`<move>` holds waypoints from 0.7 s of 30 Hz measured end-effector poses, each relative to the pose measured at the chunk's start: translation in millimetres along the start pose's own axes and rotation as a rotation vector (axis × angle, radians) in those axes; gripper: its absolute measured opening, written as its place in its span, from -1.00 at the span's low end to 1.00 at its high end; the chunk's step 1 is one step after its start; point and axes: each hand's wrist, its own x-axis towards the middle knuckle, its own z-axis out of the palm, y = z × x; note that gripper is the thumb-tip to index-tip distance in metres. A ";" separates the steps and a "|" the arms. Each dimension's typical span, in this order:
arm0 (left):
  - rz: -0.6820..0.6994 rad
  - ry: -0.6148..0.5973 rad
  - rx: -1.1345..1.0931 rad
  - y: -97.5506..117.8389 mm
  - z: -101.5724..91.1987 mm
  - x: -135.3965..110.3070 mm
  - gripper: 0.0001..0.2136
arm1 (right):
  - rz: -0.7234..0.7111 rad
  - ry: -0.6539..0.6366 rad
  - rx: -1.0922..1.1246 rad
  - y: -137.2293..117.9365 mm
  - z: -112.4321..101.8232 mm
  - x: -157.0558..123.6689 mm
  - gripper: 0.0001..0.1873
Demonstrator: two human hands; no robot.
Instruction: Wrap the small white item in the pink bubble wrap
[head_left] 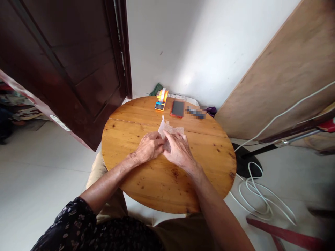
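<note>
Near the middle of the round wooden table (146,177), a piece of clear bubble wrap (176,129) lies under and between my hands. A pale strip (162,122) sticks up from its far left edge. My left hand (149,147) has its fingers curled against the near left part of the wrap. From the other side, my right hand (179,149) bends over the wrap, with thumb and fingers closed on it. A greyish part of the bundle shows between the hands, but what lies inside is hidden.
Toward the back stand an orange-and-blue tape dispenser (162,99), a dark flat item with a red edge (177,109) and a blurred dark object (196,113). A dark door (86,69) is on the left. White cable (253,188) coils on the floor at right.
</note>
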 end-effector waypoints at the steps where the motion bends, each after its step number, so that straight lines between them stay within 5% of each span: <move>1: 0.055 0.047 0.013 -4.0 5.2 -1.9 -0.82 | 0.006 -0.014 0.046 2.4 -6.0 -0.2 -0.32; 4: 0.156 0.141 -0.010 -13.4 17.1 -5.0 -0.83 | 0.103 -0.016 0.247 16.2 -31.7 -7.5 -0.31; 6: 0.186 0.148 -0.051 -15.9 21.3 -5.3 -0.85 | 0.327 0.047 0.326 28.3 -47.9 -19.2 -0.41; 9: 0.185 0.140 -0.088 -13.6 24.0 -5.2 -0.87 | 0.598 -0.041 0.255 43.3 -56.4 -41.9 -0.48; 12: 0.174 0.154 -0.065 -8.0 25.8 -6.2 -0.89 | 0.725 -0.120 0.203 50.2 -44.3 -57.6 -0.45; 21: 0.185 0.143 -0.012 -5.0 24.9 -9.7 -0.84 | 0.832 0.048 0.317 38.4 -1.5 -36.8 -0.24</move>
